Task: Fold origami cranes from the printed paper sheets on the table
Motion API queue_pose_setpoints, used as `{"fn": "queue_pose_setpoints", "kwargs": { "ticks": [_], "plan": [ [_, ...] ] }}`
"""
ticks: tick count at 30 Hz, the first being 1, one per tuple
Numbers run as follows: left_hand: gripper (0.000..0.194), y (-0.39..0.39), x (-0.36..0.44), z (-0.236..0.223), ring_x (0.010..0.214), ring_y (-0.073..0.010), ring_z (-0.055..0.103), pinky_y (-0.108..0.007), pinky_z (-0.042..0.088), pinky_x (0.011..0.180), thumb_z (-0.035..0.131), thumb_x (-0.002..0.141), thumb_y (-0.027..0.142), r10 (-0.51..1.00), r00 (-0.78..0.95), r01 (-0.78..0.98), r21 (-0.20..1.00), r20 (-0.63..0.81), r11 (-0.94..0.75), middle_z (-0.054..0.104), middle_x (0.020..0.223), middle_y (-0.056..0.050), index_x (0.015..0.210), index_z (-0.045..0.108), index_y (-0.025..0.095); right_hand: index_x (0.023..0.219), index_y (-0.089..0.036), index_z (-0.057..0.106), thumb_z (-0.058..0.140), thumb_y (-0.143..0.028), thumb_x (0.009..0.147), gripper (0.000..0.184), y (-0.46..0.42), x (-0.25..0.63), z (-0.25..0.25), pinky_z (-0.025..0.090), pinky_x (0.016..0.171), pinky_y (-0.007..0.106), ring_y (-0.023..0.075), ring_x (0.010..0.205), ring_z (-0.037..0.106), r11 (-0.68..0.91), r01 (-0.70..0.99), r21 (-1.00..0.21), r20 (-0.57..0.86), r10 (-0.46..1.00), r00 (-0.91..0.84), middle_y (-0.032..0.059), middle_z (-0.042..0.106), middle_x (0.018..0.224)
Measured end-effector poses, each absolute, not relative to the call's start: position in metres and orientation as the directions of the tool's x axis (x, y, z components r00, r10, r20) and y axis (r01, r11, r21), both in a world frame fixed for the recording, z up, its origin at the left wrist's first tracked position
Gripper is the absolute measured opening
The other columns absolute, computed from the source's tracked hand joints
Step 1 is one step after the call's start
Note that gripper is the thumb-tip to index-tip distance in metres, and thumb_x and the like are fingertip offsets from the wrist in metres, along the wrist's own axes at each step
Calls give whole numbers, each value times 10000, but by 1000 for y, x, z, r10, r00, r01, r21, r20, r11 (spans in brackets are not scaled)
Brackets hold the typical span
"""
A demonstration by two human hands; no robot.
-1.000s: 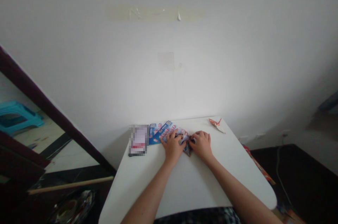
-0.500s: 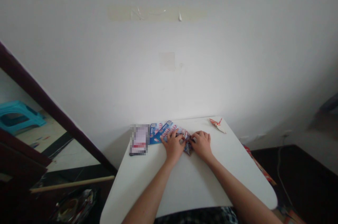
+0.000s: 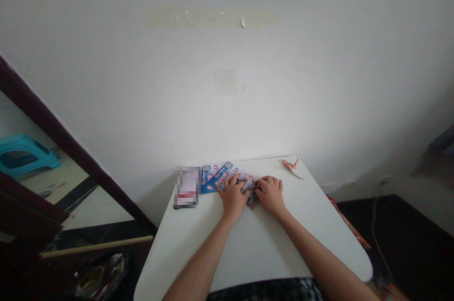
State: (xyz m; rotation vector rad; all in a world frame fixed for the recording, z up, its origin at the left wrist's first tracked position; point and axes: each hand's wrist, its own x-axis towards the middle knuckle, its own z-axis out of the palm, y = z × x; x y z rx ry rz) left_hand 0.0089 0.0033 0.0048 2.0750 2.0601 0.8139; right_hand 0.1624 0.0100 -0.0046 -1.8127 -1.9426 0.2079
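Observation:
On the white table (image 3: 255, 244), my left hand (image 3: 232, 194) and my right hand (image 3: 271, 194) press side by side on a small folded piece of printed paper (image 3: 251, 190). Fingers of both hands are curled down onto the paper; only a dark pointed corner and a strip between the hands show. A blue printed sheet (image 3: 214, 177) lies under and left of my left hand.
A phone (image 3: 187, 187) lies at the table's far left corner beside the blue sheet. A small red-and-white folded paper crane (image 3: 292, 167) sits at the far right corner. A white wall stands right behind the table. To the left, a mirror shows a blue stool (image 3: 24, 156).
Both hands stay pressed on the folded paper; the fingers shifted slightly, covering a little more of it. The view moved only a little.

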Motion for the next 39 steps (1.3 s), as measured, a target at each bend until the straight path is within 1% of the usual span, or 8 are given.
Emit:
{"fn": "queue_pose_setpoints", "kwargs": {
  "ticks": [6,10,15,18,22,26,32,39],
  "plan": [
    [258,4,4,5,1374,-329,431,-736,113,1183,665,819,312,963,-66,905,422,263,-53,566,1484,26,1044,778,369,1035,-292,735,606,-350,889,203,11,176,-6,224,1147,561,293,1210,478,207,868,-450,245,964,-102,67,623,1216],
    [258,5,4,5,1385,-328,416,-738,96,1184,655,833,327,964,-65,902,428,258,-53,560,1491,23,1056,777,366,1135,-326,718,661,-487,850,332,18,193,-8,222,1158,569,298,1282,440,330,820,-467,212,942,-259,62,599,1287],
    [270,3,4,7,1382,-333,412,-733,81,1191,655,831,327,967,-68,904,425,244,-44,561,1491,11,1070,777,355,1198,-350,712,673,-363,821,379,25,209,-10,239,1169,529,299,1378,361,389,778,-493,166,920,-355,41,583,1347],
    [252,2,4,9,1384,-341,413,-734,100,1190,653,833,334,969,-56,906,420,240,-52,556,1496,13,1050,781,345,1154,-348,738,677,-331,816,344,26,211,-9,280,1153,492,283,1344,403,398,764,-508,186,916,-354,35,608,1312],
    [237,1,4,11,1392,-353,411,-732,128,1188,656,833,343,973,-51,913,406,226,-46,552,1499,15,1034,783,351,1068,-366,771,687,-404,845,241,26,210,-10,349,1101,459,266,1272,477,391,767,-509,237,920,-312,29,655,1236],
    [246,2,3,9,1395,-346,404,-718,118,1197,648,843,351,972,-48,913,405,231,-51,547,1503,15,1050,780,350,1052,-361,777,711,-404,837,229,26,207,-12,384,1068,435,260,1229,515,394,779,-488,283,916,-286,28,672,1207],
    [256,2,3,7,1376,-341,411,-732,93,1189,638,845,341,972,-35,911,407,232,-64,558,1490,15,1060,776,363,1126,-328,752,721,-395,836,299,24,202,-17,380,1070,452,281,1250,498,406,784,-470,335,903,-268,64,662,1216],
    [224,2,1,3,1381,-331,406,-743,77,1183,642,848,324,970,-17,911,404,242,-85,554,1493,37,1023,777,363,1063,-302,761,727,-390,832,249,21,195,-21,353,1081,454,280,1251,468,393,810,-434,353,902,-248,64,644,1218]
  ]
}}
